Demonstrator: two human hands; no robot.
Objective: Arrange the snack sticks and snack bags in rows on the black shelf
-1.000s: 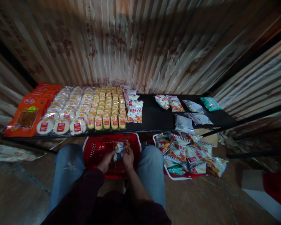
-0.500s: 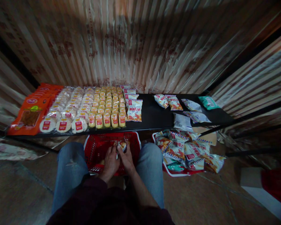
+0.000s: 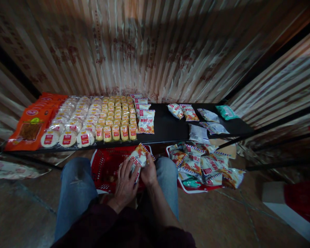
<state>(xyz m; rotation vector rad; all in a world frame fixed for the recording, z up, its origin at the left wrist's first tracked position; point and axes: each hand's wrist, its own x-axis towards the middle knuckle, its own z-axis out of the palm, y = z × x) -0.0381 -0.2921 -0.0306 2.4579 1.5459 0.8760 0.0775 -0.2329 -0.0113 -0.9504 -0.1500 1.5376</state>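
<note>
A white and orange snack bag is between my two hands, over a red plastic basket between my knees. My right hand grips the bag's right edge. Across the bag's lower left part lie the fingers of my left hand, slightly spread and holding it; that corner is partly hidden. Just above, on a black shelf, a column of matching snack bags overlaps front to back. Left of it stand rows of small yellow wrapped cakes.
Round white wrapped cakes and orange packets fill the shelf's left end. Loose bags and a green packet lie to the right. A second basket heaped with bags stands beside my right knee. Striped curtain hangs behind.
The snack bag has come up out of the basket area and its printed face now shows. My left fingers have spread over it, and my right hand has shifted right to its edge.
</note>
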